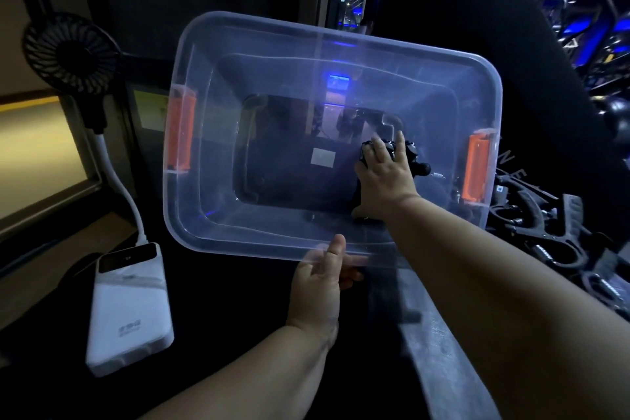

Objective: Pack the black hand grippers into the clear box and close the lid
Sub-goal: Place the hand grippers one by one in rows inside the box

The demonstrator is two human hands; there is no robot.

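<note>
left hand: your left hand (318, 283) is nearest; thumb on top of the near rim, fingers tucked under it, so you're pinching the edge of the clear box (211, 133)
power bank: a white power bank (129, 310) lies flat to the left of that hand, well apart from it; a white bendy stalk runs up from its far end
clear box: sits open-topped in the middle, tipped a bit toward you; there's an orange latch (182, 133) on the left side, another on the right, and a white sticker (323, 157) on the floor
right hand: your right hand (387, 181) reaches over the near rim into the right half of the box; fingers spread on top of a black hand gripper (412, 155); honestly can't tell if you're clutching it or just resting on it
black hand gripper: inside the box, right side, under your fingers
pile of hand grippers: the pile of hand grippers (552, 232) is outside, just right of the box
fan: small black fan (70, 53) at far left, atop the stalk
</note>
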